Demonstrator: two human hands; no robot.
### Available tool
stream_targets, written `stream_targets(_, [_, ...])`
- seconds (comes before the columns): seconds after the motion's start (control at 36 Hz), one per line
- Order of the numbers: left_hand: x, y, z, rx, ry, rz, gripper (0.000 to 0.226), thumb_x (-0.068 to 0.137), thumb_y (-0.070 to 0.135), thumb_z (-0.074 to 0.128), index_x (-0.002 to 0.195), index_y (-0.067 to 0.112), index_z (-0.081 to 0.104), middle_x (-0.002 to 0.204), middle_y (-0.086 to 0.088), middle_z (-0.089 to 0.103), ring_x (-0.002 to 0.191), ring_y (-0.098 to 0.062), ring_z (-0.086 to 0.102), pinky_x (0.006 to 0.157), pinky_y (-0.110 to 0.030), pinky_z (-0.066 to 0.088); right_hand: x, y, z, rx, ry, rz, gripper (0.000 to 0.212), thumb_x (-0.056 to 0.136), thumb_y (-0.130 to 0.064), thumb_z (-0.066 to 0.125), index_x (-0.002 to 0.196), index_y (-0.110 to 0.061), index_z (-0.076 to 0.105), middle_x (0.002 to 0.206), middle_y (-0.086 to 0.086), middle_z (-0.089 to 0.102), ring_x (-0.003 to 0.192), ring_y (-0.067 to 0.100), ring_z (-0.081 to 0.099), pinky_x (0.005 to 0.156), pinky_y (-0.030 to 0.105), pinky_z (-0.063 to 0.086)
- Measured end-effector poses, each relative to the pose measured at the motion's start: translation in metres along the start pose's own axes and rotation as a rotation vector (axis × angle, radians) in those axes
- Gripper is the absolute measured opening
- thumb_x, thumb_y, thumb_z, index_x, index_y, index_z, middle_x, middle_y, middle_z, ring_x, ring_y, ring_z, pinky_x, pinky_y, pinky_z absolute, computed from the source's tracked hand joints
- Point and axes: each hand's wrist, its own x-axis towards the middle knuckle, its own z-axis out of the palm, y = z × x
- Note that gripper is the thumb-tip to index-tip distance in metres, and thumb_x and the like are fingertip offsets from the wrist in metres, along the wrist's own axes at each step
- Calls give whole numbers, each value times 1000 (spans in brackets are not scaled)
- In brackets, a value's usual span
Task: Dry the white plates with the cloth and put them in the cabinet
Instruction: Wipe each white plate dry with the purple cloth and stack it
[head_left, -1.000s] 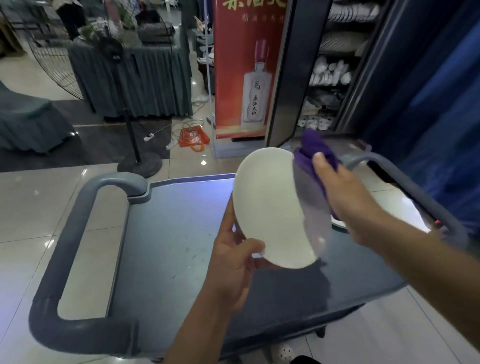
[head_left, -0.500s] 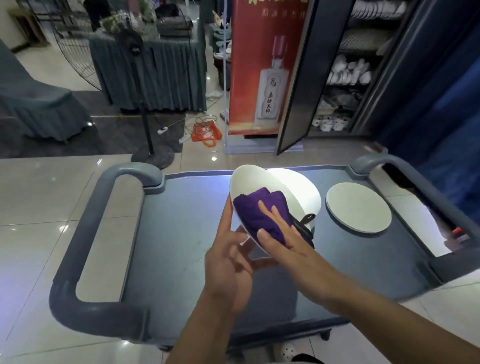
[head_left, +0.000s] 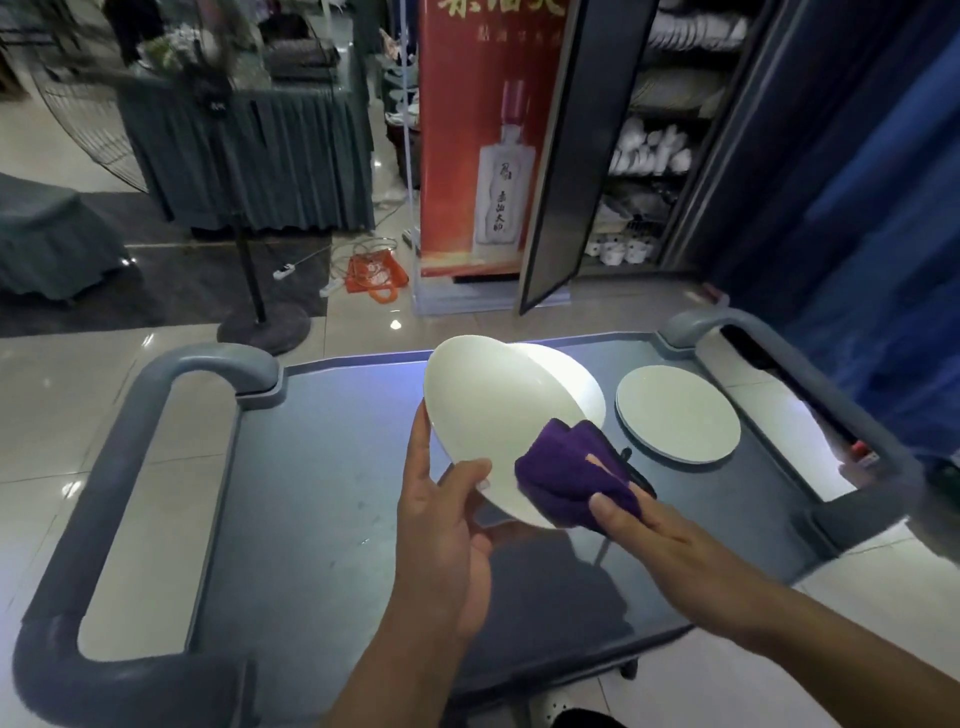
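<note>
Head view: white plate (head_left: 493, 415), tilted, gripped by left hand (head_left: 441, 525); right hand (head_left: 644, 525) presses purple cloth (head_left: 569, 475) on it; open cabinet (head_left: 654, 156) stacked with crockery.

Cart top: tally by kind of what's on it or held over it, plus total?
White plates: 2, one held tilted in the left hand (held plate), one lying flat on the cart (flat plate)
Purple cloth: 1, pressed on the held plate by the right hand (cloth)
Total: 3
</note>
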Motion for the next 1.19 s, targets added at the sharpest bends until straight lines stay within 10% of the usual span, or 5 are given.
stream_targets(0.08, [5, 1, -5, -1, 26, -12, 69, 94, -1, 56, 140, 51, 50, 133, 4, 60, 117, -42, 62, 64, -51, 62, 5, 13, -22, 212, 197, 152, 40, 87, -61, 44, 105, -32, 65, 97, -9, 75, 89, 1, 68, 84, 23, 51])
stream_targets(0.33, [8, -8, 1, 53, -25, -100, 69, 94, -1, 52, 141, 49, 51, 130, 2, 61, 108, -38, 65, 63, -51, 61, 9, 24, -81, 375, 410, 333, 53, 96, -62, 44, 131, -24, 55, 118, 0, 66, 107, 22, 61, 93, 47, 52])
stream_targets(0.5, [6, -32, 28, 108, -63, -169, 68, 94, -2, 51, 141, 47, 52, 133, -7, 58, 109, -35, 61, 61, -48, 61, 1, -13, -46, -18, 306, -133, 36, 88, -57, 46, 106, -29, 60, 93, -6, 62, 74, -10, 57, 64, 9, 45])
stream_targets(0.69, [11, -39, 34, 50, 4, -126, 64, 90, -1, 54, 136, 44, 60, 129, -11, 66, 108, -31, 64, 64, -46, 60, 6, 30, -22, -431, -77, -264, 78, 83, -72, 53, 141, -70, 1, 159, -36, -8, 149, -7, -10, 125, 35, 10])
stream_targets(1.19, [25, -48, 92, 248, 222, -13, 56, 91, 6, 60, 130, 46, 59, 121, -13, 69, 94, -29, 69, 71, -46, 63, 43, 62, -67, -464, 114, -643, 75, 85, -13, 56, 153, -31, 29, 151, -6, 49, 139, 21, 48, 111, 48, 42])
